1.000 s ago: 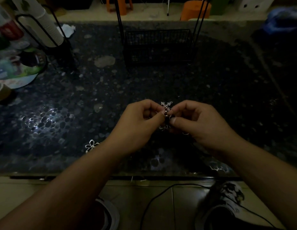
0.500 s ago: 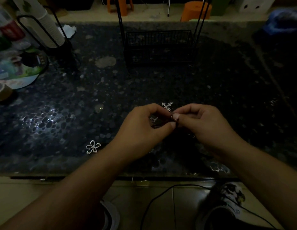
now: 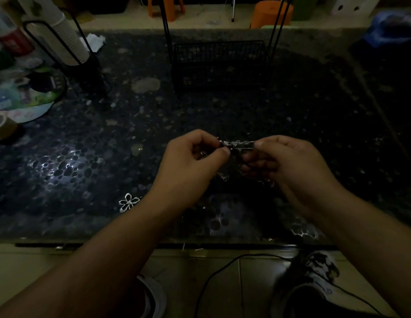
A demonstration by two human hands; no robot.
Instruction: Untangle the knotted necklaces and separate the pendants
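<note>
A small tangle of silver necklace chains (image 3: 235, 144) stretches between my two hands above the dark pebble-patterned table (image 3: 314, 125). My left hand (image 3: 190, 164) pinches its left end between thumb and forefinger. My right hand (image 3: 289, 161) pinches the right end, fingers curled. Loose chain loops (image 3: 267, 182) hang below the hands. A silver flower-shaped pendant (image 3: 128, 201) lies alone on the table, left of my left forearm. The scene is dim and the knot's details are hard to make out.
A black wire basket (image 3: 219, 63) stands at the back centre. A stack of paper cups (image 3: 69, 42) in a black holder, a disc-shaped item (image 3: 27, 92) and a tape roll (image 3: 2, 127) sit at the left. A black cable (image 3: 222, 271) and shoes lie on the floor below.
My hands have drawn slightly apart, pulling the tangle into a short horizontal stretch between them. The flower pendant has not moved.
</note>
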